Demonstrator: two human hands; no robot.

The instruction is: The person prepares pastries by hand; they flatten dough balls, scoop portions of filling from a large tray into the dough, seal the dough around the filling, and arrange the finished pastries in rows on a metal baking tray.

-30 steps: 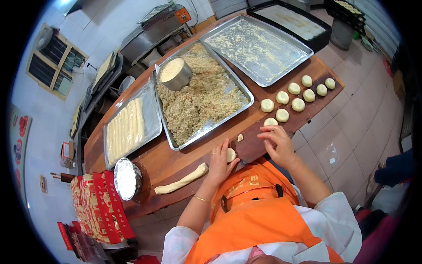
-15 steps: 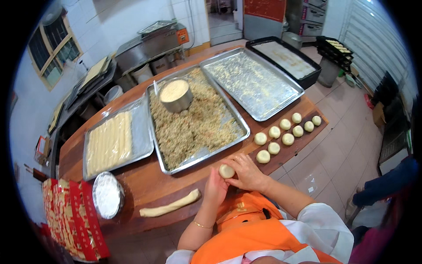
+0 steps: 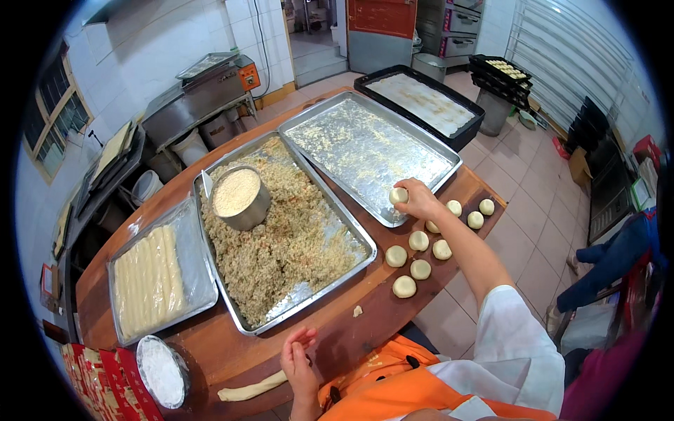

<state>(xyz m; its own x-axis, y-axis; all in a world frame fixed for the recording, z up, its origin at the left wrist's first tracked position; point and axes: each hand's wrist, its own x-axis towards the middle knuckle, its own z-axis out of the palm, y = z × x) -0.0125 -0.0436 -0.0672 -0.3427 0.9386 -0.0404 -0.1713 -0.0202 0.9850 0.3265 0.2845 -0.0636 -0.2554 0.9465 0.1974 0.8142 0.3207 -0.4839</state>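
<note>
My right hand (image 3: 420, 199) reaches across the table and grips a round dough ball (image 3: 399, 196) in its fingertips, over the near right side of the floury metal tray (image 3: 365, 151). Beneath that forearm several pale flattened dough balls (image 3: 420, 269) sit in loose rows on the wood. At the near edge my left hand (image 3: 300, 359) is raised with nothing in it, fingers loosely bent and apart from the thumb. Beside it lies a dough rope (image 3: 251, 388), its right end close to my left wrist. A small dough scrap (image 3: 357, 311) rests on the table.
A large tray of crumbly filling (image 3: 288, 259) holds a metal pot of pale grains (image 3: 239, 196). Left of it, plastic covers dough strips (image 3: 147, 277) on another tray. A flour bowl (image 3: 163, 373) stands near left; a black-rimmed baking tray (image 3: 421, 105) is at the back.
My hands were together around the dough ball; now they are apart. The right one has carried the ball forward and right, while the left stays near the table edge. The view has shifted.
</note>
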